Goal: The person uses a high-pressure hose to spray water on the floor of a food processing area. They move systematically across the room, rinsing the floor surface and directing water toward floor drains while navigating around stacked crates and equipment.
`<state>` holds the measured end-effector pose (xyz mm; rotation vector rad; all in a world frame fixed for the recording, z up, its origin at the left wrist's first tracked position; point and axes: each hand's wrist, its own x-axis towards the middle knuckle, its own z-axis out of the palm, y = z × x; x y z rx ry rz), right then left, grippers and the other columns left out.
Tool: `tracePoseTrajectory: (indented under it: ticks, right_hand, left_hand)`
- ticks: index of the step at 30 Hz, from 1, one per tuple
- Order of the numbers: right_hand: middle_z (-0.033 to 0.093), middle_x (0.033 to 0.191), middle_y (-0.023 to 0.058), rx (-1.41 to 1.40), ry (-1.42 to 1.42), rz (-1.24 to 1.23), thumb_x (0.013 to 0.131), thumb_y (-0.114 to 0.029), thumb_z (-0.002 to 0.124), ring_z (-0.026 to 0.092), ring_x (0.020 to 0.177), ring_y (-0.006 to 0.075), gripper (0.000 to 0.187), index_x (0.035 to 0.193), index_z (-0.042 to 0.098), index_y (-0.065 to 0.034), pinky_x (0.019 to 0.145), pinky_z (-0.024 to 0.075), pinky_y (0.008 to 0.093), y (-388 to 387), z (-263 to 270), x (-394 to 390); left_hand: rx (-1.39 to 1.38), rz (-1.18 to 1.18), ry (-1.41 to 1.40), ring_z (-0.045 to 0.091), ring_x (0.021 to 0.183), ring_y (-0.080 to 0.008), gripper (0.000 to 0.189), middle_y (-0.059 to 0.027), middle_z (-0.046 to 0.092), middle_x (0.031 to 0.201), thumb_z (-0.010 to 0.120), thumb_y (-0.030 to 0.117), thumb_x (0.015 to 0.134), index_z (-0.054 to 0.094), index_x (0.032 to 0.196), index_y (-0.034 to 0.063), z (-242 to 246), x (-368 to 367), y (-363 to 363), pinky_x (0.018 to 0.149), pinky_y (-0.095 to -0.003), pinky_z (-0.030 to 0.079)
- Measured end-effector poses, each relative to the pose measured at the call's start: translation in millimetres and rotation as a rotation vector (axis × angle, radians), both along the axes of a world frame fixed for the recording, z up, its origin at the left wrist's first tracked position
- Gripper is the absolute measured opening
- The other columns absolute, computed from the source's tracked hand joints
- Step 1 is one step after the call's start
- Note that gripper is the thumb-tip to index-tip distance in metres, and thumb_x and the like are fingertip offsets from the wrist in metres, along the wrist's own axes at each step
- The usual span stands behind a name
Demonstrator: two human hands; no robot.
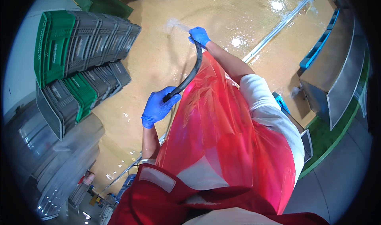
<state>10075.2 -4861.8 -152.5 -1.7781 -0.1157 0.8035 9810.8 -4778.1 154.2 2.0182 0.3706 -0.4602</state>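
A black rubber hose [195,69] curves between my two hands, both in blue disposable gloves. My right hand [200,36], farther from my body, grips the hose close to its outlet end. From there a jet of water [180,25] sprays leftward onto the wet tan floor [154,64]. Nearer to me, my left hand [159,106] is closed around a lower stretch of the same hose. A translucent red plastic apron [214,115] hangs down my front, just beside the hose.
Stacked grey and green plastic crates [98,43] stand to the left. A narrow metal drain channel [273,31] crosses the floor. To the right are a stainless steel unit [333,61] and a blue crate [318,46]. Clear plastic sheeting [68,153] hangs at lower left.
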Motion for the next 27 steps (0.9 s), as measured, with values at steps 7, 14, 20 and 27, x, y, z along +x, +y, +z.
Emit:
tracePoseTrajectory:
  ticks: [7, 14, 20, 27]
  right_hand:
    - [0.061, 0.060, 0.0145, 0.050, -0.027, -0.031, 0.083, -0.015, 0.053, 0.061, 0.050, 0.0209, 0.022, 0.070, 0.059, 0.0027, 0.049, 0.0485, 0.0331, 132.8, 46.5, 85.2]
    - [0.064, 0.063, 0.0164, 0.166, 0.319, -0.488, 0.081, -0.018, 0.052, 0.065, 0.056, 0.0256, 0.026, 0.069, 0.064, 0.0018, 0.056, 0.0513, 0.0358, 227.8, 62.8, 147.2]
    - [0.059, 0.059, 0.0144, 0.262, 0.247, -0.753, 0.082, -0.016, 0.059, 0.060, 0.048, 0.0246, 0.022, 0.072, 0.060, 0.0040, 0.045, 0.0478, 0.0358, 332.8, 55.3, 208.1]
    - [0.063, 0.063, 0.0194, -0.087, 0.115, -0.908, 0.078, -0.019, 0.058, 0.064, 0.055, 0.0275, 0.027, 0.068, 0.063, 0.0056, 0.051, 0.0493, 0.0398, 426.4, 14.8, 280.2]
  left_hand:
    - [-0.012, 0.272, 0.029, 0.040, 0.062, -0.0028, 0.019, 0.0063, 0.049, 0.069, 0.065, 0.016, 0.088, 0.065, 0.099, 0.0000, -7.8, 58.6, 102.2, 0.053, -0.0211, 0.034]
    - [-0.076, 0.323, 0.062, 0.036, 0.056, -0.0015, 0.019, 0.0079, 0.047, 0.065, 0.061, 0.019, 0.092, 0.068, 0.099, 0.0029, -33.7, 110.7, 226.4, 0.050, -0.0198, 0.027]
    - [-0.244, 0.360, 0.015, 0.029, 0.046, -0.0007, 0.023, 0.0095, 0.036, 0.055, 0.057, 0.021, 0.094, 0.067, 0.101, 0.0021, -65.4, 167.0, 364.4, 0.042, -0.0209, 0.021]
    - [-0.297, 0.305, 0.044, 0.030, 0.042, -0.0014, 0.025, 0.0071, 0.037, 0.053, 0.053, 0.019, 0.095, 0.065, 0.101, -0.0017, -56.7, 269.3, 525.0, 0.040, -0.0204, 0.022]
